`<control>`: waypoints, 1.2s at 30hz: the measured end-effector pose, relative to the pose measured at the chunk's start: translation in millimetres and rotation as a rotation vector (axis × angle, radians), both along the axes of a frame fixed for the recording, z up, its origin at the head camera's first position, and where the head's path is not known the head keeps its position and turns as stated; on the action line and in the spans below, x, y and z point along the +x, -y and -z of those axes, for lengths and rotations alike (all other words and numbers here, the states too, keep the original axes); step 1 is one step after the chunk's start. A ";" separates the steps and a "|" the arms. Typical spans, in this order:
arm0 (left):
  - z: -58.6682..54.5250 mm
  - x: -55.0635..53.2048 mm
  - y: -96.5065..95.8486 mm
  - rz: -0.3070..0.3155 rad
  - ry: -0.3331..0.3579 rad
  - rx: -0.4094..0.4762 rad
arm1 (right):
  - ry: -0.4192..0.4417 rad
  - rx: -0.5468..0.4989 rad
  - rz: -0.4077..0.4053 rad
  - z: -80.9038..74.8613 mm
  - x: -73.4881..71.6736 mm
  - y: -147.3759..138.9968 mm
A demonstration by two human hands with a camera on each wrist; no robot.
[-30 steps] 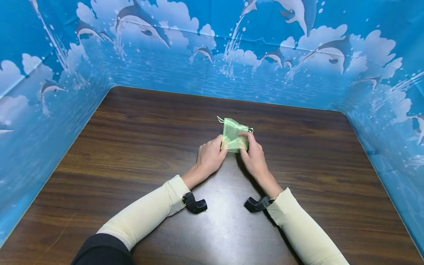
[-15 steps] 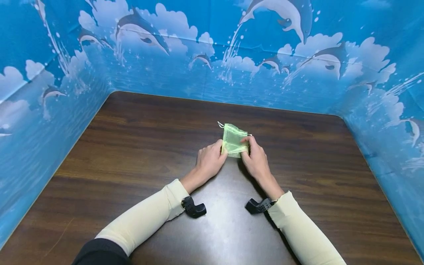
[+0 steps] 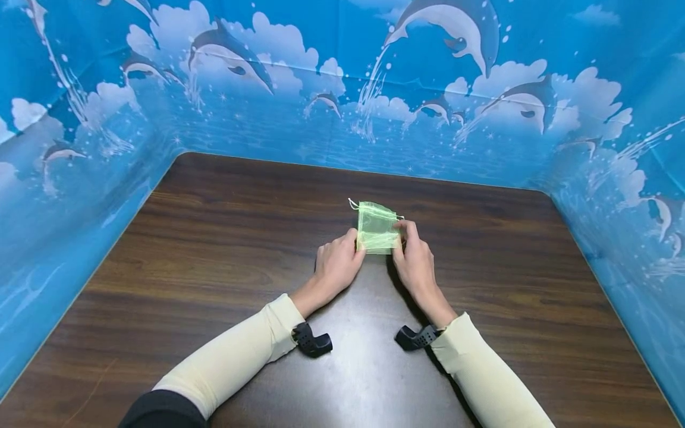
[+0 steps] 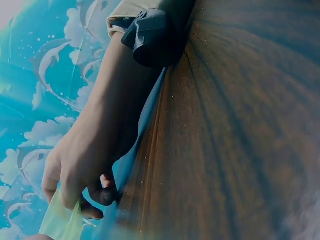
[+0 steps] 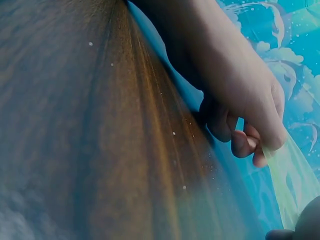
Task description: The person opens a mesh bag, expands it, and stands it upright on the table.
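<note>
Green pouch (image 3: pixel 379 230): one was counted; it was held by its sides, apparently just above the tabletop (image 3: pixel 214 249), about midway between the left and right edges and nearer the far edge, toward which its corded mouth was turned.
Cord loops (image 3: pixel 353 204): two were counted, one at each upper corner of the pouch; the right one was shown less clearly, just beside the right fingertips.
Left hand (image 3: pixel 339 260): the pouch's lower left side was pinched between thumb and curled fingers, with hardly any gap left.
Right hand (image 3: pixel 416 261): the pouch's right side was held between thumb and bent forefinger, the thumb set low and the forefinger higher, so the grasp was a little wider.
Handling of the cloth: light, even tension from both sides was judged best, since such thin fabric could easily be puckered or snagged; matching pinch heights and loops free of the fingers would have been advised.
Hands: two were counted, both occupied.
Wrist cameras (image 3: pixel 312 340): two were counted, one strapped to each wrist.
Pale sleeves (image 3: pixel 230 351): two were counted, with one dark sleeve (image 3: pixel 163 411) seen above the left.
Dolphin backdrop (image 3: pixel 342 142): the far, left and right edges were bordered by it; the number of sheets could not be told.
</note>
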State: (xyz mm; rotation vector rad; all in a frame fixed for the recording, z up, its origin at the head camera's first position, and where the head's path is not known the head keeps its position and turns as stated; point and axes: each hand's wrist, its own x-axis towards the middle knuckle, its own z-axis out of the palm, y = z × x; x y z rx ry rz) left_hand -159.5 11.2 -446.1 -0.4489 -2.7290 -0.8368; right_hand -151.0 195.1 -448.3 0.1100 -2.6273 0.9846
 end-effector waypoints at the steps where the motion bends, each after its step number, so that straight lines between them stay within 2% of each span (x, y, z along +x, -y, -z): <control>1: -0.5 -0.1 -0.1 -0.003 -0.003 -0.002 | 0.005 -0.008 0.008 -0.7 -0.2 0.4; 7: -2.3 -0.9 0.4 -0.008 -0.008 0.004 | 0.015 -0.026 0.029 -2.5 -1.5 2.6; 13: -3.2 -4.0 1.5 -0.009 0.003 0.020 | -0.062 0.005 0.034 -4.9 -3.8 4.0; 18: -2.1 -4.4 2.8 0.016 0.024 0.030 | -0.098 0.010 0.037 -4.5 -2.4 3.4; 21: -1.9 -5.6 3.0 0.058 0.032 0.053 | -0.095 -0.009 0.047 -4.3 -3.1 -1.4; 25: -1.8 -6.8 3.3 0.154 0.063 0.139 | -0.097 -0.066 0.069 -2.3 -5.4 -10.1; 27: -1.5 -6.8 3.8 0.167 0.096 0.199 | -0.102 -0.090 0.061 -1.3 -5.8 -11.9; 31: -0.3 -8.0 5.4 0.118 0.145 0.331 | -0.111 -0.107 0.007 -0.6 -4.2 -10.9; 36: 1.0 -10.7 6.8 0.084 0.136 0.452 | -0.088 -0.199 -0.077 1.4 -3.1 -8.6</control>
